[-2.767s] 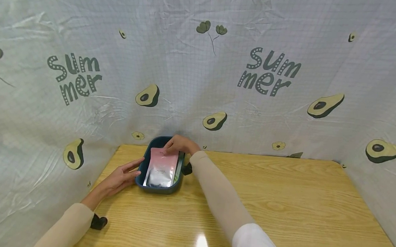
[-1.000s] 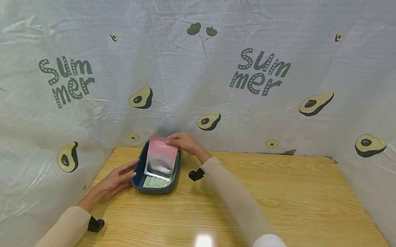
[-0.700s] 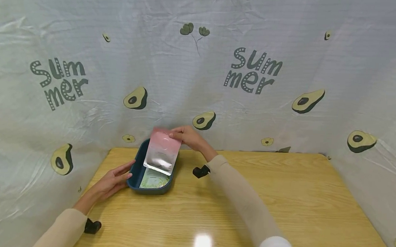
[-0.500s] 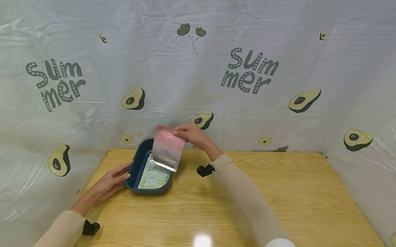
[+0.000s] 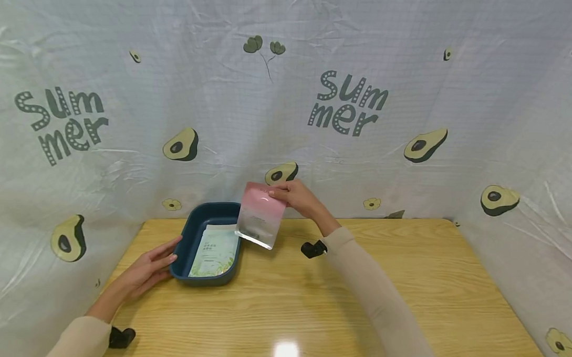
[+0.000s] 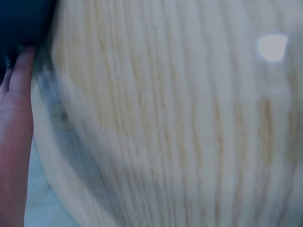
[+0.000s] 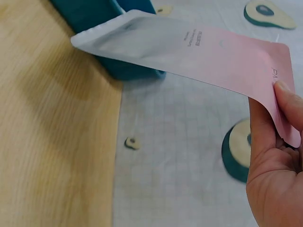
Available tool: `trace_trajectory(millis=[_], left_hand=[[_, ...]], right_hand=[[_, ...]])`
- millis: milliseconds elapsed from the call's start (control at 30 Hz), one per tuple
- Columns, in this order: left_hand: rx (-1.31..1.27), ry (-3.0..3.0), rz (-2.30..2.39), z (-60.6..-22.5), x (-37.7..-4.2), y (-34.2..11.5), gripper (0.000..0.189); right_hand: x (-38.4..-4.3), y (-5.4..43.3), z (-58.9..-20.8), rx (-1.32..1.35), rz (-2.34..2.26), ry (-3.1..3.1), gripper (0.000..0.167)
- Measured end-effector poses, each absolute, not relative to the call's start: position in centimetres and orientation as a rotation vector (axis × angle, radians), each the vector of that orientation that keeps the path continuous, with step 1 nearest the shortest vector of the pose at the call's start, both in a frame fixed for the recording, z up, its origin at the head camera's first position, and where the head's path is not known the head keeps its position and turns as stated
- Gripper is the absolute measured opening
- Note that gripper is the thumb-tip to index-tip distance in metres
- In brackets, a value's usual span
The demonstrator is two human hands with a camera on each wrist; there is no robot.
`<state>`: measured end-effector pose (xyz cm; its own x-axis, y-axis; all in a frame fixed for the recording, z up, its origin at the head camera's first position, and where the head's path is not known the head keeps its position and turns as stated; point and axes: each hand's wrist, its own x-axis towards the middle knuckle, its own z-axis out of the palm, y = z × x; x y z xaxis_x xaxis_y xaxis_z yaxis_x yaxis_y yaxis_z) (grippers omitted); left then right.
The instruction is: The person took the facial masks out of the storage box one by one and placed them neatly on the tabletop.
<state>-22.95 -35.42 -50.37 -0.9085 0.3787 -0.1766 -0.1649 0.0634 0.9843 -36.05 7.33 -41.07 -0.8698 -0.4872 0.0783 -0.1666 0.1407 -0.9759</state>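
My right hand (image 5: 300, 198) pinches the top corner of a pink and silver sheet mask packet (image 5: 261, 214), thumb on its printed face. The packet hangs just right of a dark blue bin (image 5: 183, 248) and overlaps its right rim in the head view. From the right wrist view, the packet (image 7: 199, 52) stretches out from thumb and fingers over the table edge. Inside the bin lies a pale green packet (image 5: 214, 252) with leaf print. My left hand (image 5: 145, 268) touches the bin's left side with extended fingers; its fingertips reach the bin wall (image 6: 28, 19) in the left wrist view.
The bin stands on a wood-grain table (image 5: 338, 296) near its far left corner. A pale sheet (image 5: 232, 103) printed with avocados and lettering hangs behind and beside the table. Light glares off the table's near part.
The pink packet has been lifted out of the bin and carried rightward by the right hand, uncovering the green packet. The left hand stays at the bin's side. The head view has shifted.
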Motion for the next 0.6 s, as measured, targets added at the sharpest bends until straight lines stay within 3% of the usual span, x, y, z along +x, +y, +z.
trace_trajectory(millis=[600], left_hand=[[0.293,1.893,1.955,-50.2,-22.6,-35.2,0.066]], right_hand=[[-35.9,11.9,-44.3,-0.510,-1.753,2.205,0.020]])
